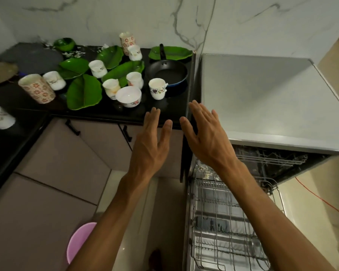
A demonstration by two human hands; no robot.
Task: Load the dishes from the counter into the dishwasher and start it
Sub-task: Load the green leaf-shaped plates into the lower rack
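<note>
hands: left, right flat, apart, empty | step: take nearest cup by its body | rack: pulled out, bare

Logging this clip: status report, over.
Left hand and right hand open, empty. Dishes on counter; lower rack out, bare. Nothing blocking.

Five green leaf plates, one frying pan, two bowls.
</note>
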